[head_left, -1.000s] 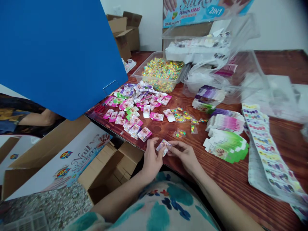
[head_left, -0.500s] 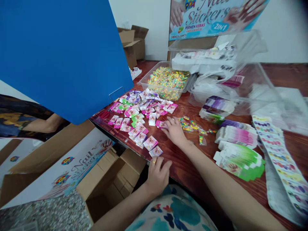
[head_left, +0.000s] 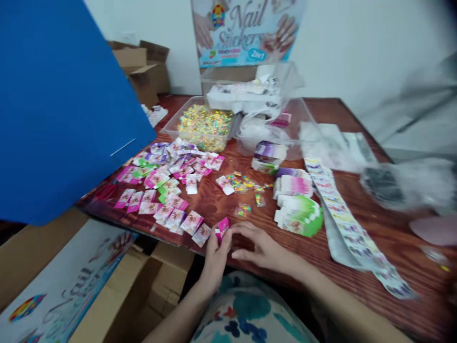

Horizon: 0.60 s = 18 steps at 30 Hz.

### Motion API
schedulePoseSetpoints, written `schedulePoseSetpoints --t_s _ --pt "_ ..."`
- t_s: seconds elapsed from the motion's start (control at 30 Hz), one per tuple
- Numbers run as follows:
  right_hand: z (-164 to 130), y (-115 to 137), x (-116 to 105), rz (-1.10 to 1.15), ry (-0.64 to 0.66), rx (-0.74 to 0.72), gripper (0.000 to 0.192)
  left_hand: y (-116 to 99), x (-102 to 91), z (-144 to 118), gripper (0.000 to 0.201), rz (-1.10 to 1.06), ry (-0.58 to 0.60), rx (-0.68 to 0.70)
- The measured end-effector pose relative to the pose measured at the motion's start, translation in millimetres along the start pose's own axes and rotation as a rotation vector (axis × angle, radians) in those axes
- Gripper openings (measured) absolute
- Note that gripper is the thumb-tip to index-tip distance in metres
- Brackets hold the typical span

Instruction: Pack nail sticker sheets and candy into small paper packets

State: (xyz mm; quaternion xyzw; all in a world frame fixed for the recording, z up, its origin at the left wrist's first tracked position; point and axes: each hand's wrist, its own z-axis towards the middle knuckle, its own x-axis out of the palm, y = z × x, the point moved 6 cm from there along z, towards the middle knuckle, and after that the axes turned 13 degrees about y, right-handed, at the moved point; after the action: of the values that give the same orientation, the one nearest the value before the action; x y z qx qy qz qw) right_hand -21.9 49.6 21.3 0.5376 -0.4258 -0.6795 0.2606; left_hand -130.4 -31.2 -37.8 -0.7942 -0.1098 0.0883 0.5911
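Observation:
My left hand [head_left: 216, 255] pinches a small pink and white box [head_left: 223, 227] at the near edge of the wooden table [head_left: 357, 224]. Just right of the box, my right hand [head_left: 260, 246] has its fingers spread and its fingertips close to it. A row of finished small boxes [head_left: 180, 216] lies to the left of my hands. A bigger scatter of pink, green and purple boxes [head_left: 167, 164] covers the table's left part. Small clear packets of coloured bits [head_left: 243, 183] lie ahead of my hands.
Fanned stacks of flat box blanks [head_left: 298, 214] and a long sticker strip [head_left: 342, 216] lie to the right. Clear tubs [head_left: 203, 121] stand at the back, one full of coloured bits. A blue panel [head_left: 60, 105] fills the left. Open cardboard cartons [head_left: 157, 281] sit below the table edge.
My right hand has come back from the scattered boxes with a pink box, and both hands now meet at it by the near edge. The view has swung to the right.

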Motion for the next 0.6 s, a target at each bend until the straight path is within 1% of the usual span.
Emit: schedulePoseSetpoints --t_s 0.03,0.07,0.1,0.17,0.23,0.3,0.33,0.37,0.43,0.53,0.57,0.6 --pt "-12 -7 -14 0.003 -0.024 0.051 0.032 0 3.0 1 0.045 0.009 0.024 -0.013" --pt "-28 -18 -35 -0.012 -0.093 0.116 0.031 1 5.0 1 0.046 0.02 0.035 -0.025" --pt "-47 -29 -61 -0.054 -0.204 0.185 0.03 2 6.0 1 0.048 0.027 0.04 -0.037" --pt "-96 -51 -118 -0.194 -0.471 0.325 0.03 4 6.7 1 0.049 0.042 0.058 -0.054" --pt "-143 -70 -169 -0.351 -0.633 0.445 0.031 4 5.8 3 0.044 0.083 0.063 -0.026" --pt "-174 -88 -206 -0.471 -0.645 0.526 0.032 2 5.4 6 0.038 0.141 0.047 0.044" --pt "-182 -97 -220 -0.485 -0.629 0.535 0.03 0 6.3 7 0.036 0.169 0.04 0.076" --pt "-186 -104 -230 -0.5 -0.604 0.529 0.029 -2 8.2 9 0.035 0.192 0.039 0.098" --pt "-182 -120 -239 -0.526 -0.498 0.5 0.027 -5 13.9 11 0.033 0.222 0.047 0.113" --pt "-168 -141 -234 -0.559 -0.333 0.478 0.034 -12 21.7 10 0.028 0.235 0.036 0.123" --pt "-166 -147 -231 -0.565 -0.312 0.479 0.034 -14 24.0 10 0.027 0.244 0.033 0.124" --pt "-165 -151 -229 -0.568 -0.319 0.481 0.03 -15 26.0 8 0.026 0.255 0.032 0.124"
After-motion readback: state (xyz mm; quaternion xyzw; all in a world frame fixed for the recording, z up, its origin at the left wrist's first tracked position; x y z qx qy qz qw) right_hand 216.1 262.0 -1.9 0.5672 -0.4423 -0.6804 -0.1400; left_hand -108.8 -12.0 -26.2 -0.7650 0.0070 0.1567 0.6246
